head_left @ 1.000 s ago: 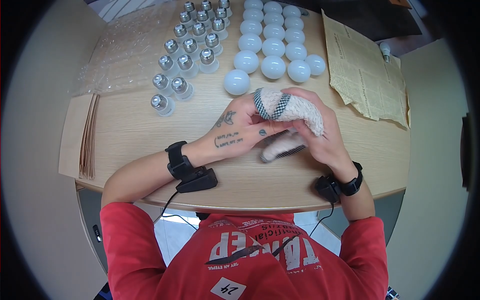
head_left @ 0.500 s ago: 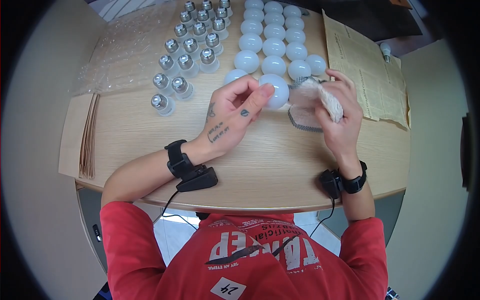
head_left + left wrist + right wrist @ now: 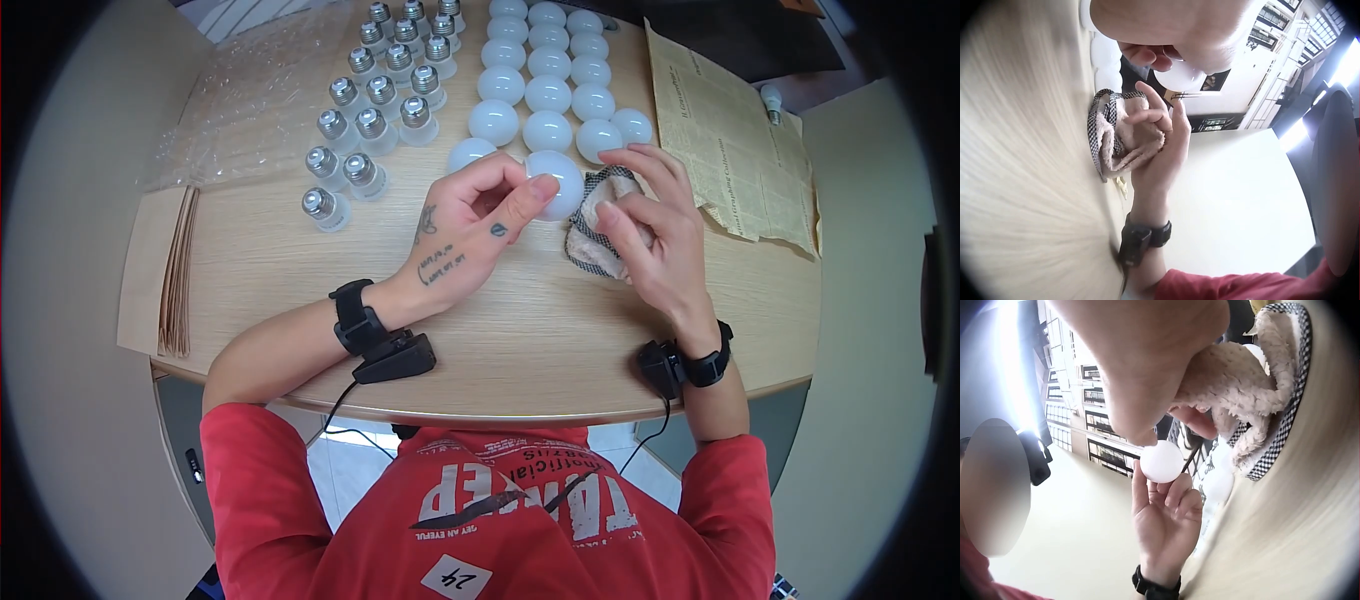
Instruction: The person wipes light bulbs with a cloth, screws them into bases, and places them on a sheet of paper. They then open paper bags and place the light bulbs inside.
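Observation:
In the head view my left hand (image 3: 455, 230) pinches a light bulb (image 3: 560, 188) between thumb and fingers, its round white dome turned toward the other hand. My right hand (image 3: 665, 240) holds a fluffy pale cloth (image 3: 590, 245) edged in black-and-white check. The cloth hangs in folds under the palm, just right of the bulb, while thumb and index finger stand spread apart above it. From the left wrist, fingers curl over the cloth (image 3: 1116, 131). The right wrist view shows the bulb (image 3: 1163, 462) in the left fingertips, its base hidden.
Several bulbs stand with metal screw caps (image 3: 381, 92) upward at back left. Beside them are rows of bulbs with white domes (image 3: 548, 95) showing. Printed brown paper (image 3: 720, 140) bears a small bulb (image 3: 771, 100). Paper bags (image 3: 150, 275) and clear plastic wrap (image 3: 240, 100) lie left.
The cloth was wrapped around between both hands, then came away to the right, uncovering the bulb. Since then the right hand has shifted slightly left, its thumb and index finger spreading.

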The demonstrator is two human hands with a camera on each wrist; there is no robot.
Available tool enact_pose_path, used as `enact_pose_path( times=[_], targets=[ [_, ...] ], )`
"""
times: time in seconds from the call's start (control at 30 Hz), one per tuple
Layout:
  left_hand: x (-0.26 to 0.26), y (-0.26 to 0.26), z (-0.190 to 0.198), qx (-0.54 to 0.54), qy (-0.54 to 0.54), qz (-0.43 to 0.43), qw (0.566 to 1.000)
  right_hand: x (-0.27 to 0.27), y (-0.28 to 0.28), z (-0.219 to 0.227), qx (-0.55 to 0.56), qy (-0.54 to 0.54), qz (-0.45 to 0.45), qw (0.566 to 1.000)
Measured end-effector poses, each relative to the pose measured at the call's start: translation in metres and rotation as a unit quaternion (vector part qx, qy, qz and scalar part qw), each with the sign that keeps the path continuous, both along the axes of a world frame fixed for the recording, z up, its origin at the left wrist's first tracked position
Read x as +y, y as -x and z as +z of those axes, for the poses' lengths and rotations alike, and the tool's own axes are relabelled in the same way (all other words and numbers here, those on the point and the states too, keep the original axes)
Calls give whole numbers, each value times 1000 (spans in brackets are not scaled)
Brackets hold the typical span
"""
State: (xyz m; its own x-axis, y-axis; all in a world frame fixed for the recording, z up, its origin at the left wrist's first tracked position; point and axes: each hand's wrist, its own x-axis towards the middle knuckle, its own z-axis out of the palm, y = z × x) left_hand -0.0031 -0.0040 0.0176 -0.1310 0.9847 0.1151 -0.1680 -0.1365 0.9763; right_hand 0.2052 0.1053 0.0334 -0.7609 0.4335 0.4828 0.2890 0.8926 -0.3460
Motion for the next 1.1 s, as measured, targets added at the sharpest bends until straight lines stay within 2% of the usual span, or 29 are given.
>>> enact_pose_path(
  times=[0.07, 0.17, 0.27, 0.47, 0.6, 0.67, 0.7, 0.73, 0.77, 0.83, 0.87, 0.97, 1.0, 1.1],
  targets=[
    [1, -1, 0, 8, 2, -8, 1000, 2, 0, 1, 25, -19, 4, 999],
    [1, -3, 2, 22, 23, -25, 999, -15, 12, 15, 92, 78, 5, 993],
    [0, -2, 4, 41, 52, -51, 996, -21, 18, 11, 110, 111, 60, 986],
    [1, -2, 2, 43, 57, -79, 994, -17, 15, 1, 28, 103, 75, 991],
    [6, 5, 13, 71, 66, -55, 994, -18, 15, 3, 49, 115, 50, 991],
    [10, 14, 19, 202, 19, 0, 979, -18, 15, 3, 54, 121, 39, 990],
    [12, 20, 24, 266, -5, 27, 964, -18, 15, 4, 52, 121, 39, 990],
    [13, 27, 33, 402, -27, 54, 914, -18, 15, 5, 49, 121, 39, 991],
    [17, 35, 32, 486, -92, 98, 864, -18, 15, 5, 47, 122, 39, 991],
    [23, 51, 31, 630, -218, 182, 723, -18, 14, 4, 43, 122, 39, 991],
    [19, 53, 39, 667, -129, 170, 714, -18, 14, 4, 41, 121, 39, 991],
    [22, 73, 35, 753, -120, 187, 619, -19, 15, 5, 43, 118, 41, 991],
    [21, 76, 34, 769, -76, 173, 611, -19, 15, 5, 44, 119, 43, 991],
    [21, 81, 31, 797, -46, 166, 578, -19, 15, 5, 45, 118, 44, 991]
  ],
)
